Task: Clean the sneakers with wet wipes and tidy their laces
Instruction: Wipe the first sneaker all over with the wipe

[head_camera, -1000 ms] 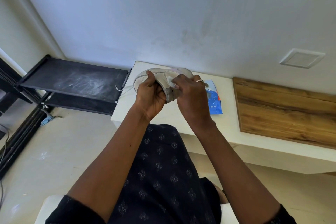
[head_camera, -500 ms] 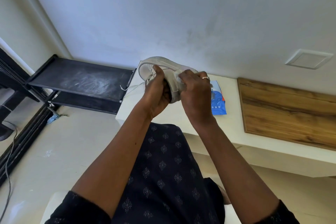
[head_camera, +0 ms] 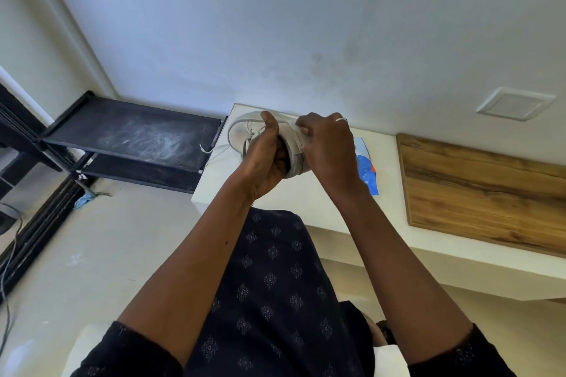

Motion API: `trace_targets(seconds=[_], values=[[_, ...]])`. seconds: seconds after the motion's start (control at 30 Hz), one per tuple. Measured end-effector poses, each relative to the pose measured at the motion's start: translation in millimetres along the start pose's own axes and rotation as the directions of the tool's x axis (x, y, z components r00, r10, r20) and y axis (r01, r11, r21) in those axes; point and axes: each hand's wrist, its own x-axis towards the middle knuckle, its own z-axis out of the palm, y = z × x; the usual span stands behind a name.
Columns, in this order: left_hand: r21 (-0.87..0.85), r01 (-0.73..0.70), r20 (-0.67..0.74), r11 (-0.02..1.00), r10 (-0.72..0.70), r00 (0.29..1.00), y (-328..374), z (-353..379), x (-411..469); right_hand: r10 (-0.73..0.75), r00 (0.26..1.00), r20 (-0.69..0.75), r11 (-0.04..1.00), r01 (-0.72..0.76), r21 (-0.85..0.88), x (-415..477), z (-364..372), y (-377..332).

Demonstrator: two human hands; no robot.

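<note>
We see the sneaker (head_camera: 245,136) turned since a second ago: then its sole side faced us, now its opening and laces (head_camera: 249,139) show, toe toward 9 o'clock. The left hand (head_camera: 266,159) has shifted its grip, thumb now over the top edge at 12 o'clock and fingers reaching into the opening. The right hand (head_camera: 327,150) has slid from the shoe's middle toward its heel side at 3 o'clock, fingertips pressing a white wipe (head_camera: 298,128) against the side; half a second ago it sat lower on the shoe.
</note>
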Motion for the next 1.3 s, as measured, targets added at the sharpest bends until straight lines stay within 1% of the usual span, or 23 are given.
trace_targets(seconds=[0.07,0.17,0.3,0.4,0.57,0.63,0.77,0.9,1.03,1.17,1.3], values=[[-0.061,0.002,-0.019,0.998,-0.003,1.0,0.0,-0.3,0.0,-0.031,0.994,-0.102,0.999,0.033,0.013,-7.4,7.3,1.8],[-0.125,0.011,-0.005,0.992,-0.012,1.0,-3.8,1.9,-1.2,-0.086,0.988,-0.129,0.996,0.083,-0.03,-14.7,13.5,3.2],[-0.245,-0.003,0.005,0.97,0.004,1.0,-0.6,4.4,-1.6,-0.101,0.983,-0.152,0.992,0.089,-0.084,-27.0,10.7,2.7],[-0.288,-0.027,-0.004,0.957,0.027,1.0,8.3,1.9,-1.8,-0.098,0.976,-0.197,0.994,0.089,-0.055,-39.5,15.7,4.2],[-0.347,-0.04,0.049,0.937,0.061,0.997,18.6,-3.3,-3.7,-0.065,0.975,-0.211,0.996,0.075,0.039,-54.0,31.2,10.4],[-0.352,-0.035,0.061,0.935,0.061,0.996,20.1,-4.7,-4.5,-0.077,0.975,-0.21,0.995,0.09,0.053,-53.8,34.2,12.0],[-0.298,0.01,0.127,0.955,0.029,0.991,18.1,-2.5,-10.7,-0.105,0.973,-0.208,0.992,0.118,0.049,-44.6,31.1,10.3],[-0.303,-0.02,0.104,0.953,0.054,0.993,15.2,4.4,-13.5,-0.135,0.975,-0.177,0.991,0.137,-0.003,-20.0,19.2,3.8],[-0.442,-0.039,0.065,0.896,0.075,0.995,15.2,4.2,-9.5,-0.139,0.975,-0.172,0.989,0.144,0.017,-11.5,15.5,-1.3],[-0.48,-0.08,0.029,0.874,0.107,0.994,12.9,1.6,-6.0,-0.103,0.973,-0.206,0.993,0.113,0.037,-29.3,24.2,3.2],[-0.626,-0.099,-0.007,0.774,0.122,0.993,18.1,-6.8,-0.5,-0.074,0.972,-0.225,0.982,0.111,0.154,-49.4,36.8,11.4]])
